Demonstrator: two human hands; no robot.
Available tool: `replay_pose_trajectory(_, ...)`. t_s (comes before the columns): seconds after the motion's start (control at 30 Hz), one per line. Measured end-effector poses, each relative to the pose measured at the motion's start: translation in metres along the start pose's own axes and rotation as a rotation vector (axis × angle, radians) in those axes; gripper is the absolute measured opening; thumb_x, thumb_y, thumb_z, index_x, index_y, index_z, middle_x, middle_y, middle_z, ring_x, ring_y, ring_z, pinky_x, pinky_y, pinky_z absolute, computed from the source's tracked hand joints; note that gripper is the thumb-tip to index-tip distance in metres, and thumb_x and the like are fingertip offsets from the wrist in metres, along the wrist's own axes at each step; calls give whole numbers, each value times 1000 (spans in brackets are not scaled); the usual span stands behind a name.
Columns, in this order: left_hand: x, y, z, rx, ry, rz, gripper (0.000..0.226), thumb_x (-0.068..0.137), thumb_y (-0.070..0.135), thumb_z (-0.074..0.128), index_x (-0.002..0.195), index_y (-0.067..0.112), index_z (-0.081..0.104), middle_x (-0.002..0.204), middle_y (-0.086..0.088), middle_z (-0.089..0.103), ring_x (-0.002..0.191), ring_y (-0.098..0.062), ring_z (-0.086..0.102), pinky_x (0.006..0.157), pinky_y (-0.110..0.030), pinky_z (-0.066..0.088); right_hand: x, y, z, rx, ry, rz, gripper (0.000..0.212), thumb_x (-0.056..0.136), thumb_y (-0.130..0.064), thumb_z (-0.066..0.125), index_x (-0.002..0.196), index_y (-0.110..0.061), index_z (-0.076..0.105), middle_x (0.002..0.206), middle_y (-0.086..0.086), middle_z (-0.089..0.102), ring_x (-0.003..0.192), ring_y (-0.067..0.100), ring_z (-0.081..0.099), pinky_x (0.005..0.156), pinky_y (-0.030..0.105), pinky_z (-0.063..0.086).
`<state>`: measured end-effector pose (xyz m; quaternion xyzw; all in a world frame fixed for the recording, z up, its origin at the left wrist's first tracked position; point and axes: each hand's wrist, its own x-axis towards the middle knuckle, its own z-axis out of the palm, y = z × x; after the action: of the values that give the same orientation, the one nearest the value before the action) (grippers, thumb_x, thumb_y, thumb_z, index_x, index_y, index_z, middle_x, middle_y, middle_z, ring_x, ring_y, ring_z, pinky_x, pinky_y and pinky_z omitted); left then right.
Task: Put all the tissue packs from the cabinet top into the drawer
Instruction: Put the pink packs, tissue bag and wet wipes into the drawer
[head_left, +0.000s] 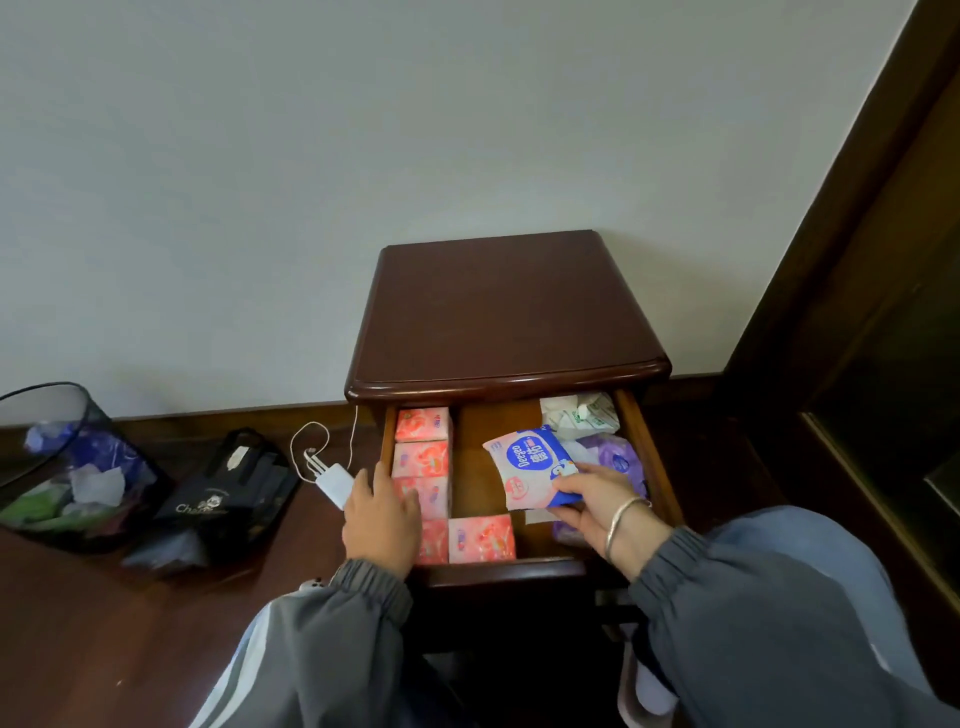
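Quick note from the remote feed: the dark brown wooden cabinet top (509, 312) sits well beyond both sets of fingertips, and I can't spot another pack up there, so I reckon we're on the final drop. The open wooden drawer (650, 457) is directly under the fingers. A column of pink plastic-wrapped tissue packs (422, 452) runs under and ahead of the left fingers, along the drawer's left wall. The left hand (382, 519) lies on that column with its fingers fairly straight and gripping nothing. The blue, white and pink tissue pack (524, 460) is tilted up over the drawer's middle, not yet lying flat. The right hand (592, 501) pinches its near corner, thumb on top and fingers curled beneath. A soft purple pack (615, 457) peeks out just beyond those right fingers. Next up, I'd say: lower the pack into the bare strip between the two hands, let go, pull both hands clear, then think about closing the drawer.
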<state>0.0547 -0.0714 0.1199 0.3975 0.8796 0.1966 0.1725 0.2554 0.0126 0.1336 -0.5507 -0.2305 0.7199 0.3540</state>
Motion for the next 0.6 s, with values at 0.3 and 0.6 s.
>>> replay_pose_trajectory(0.3, 8, -12, 8, -70, -130, -48, 43, 100, 21, 29, 139, 3, 30, 137, -18, 44, 115, -36, 53, 94, -48, 44, 42, 19, 63, -377, 43, 34, 10, 85, 9, 55, 92, 3, 57, 111, 26, 60, 99, 36, 61, 76, 39, 48)
replay_pose_trajectory(0.6, 11, -17, 15, -81, -88, -45, 50, 100, 28, 29, 147, 11, 21, 143, -13, 40, 117, -32, 53, 92, -44, 45, 51, 34, 58, -1318, -180, -269, 53, 91, -28, 51, 140, -12, 36, 137, 10, 47, 118, 24, 50, 85, 22, 35)
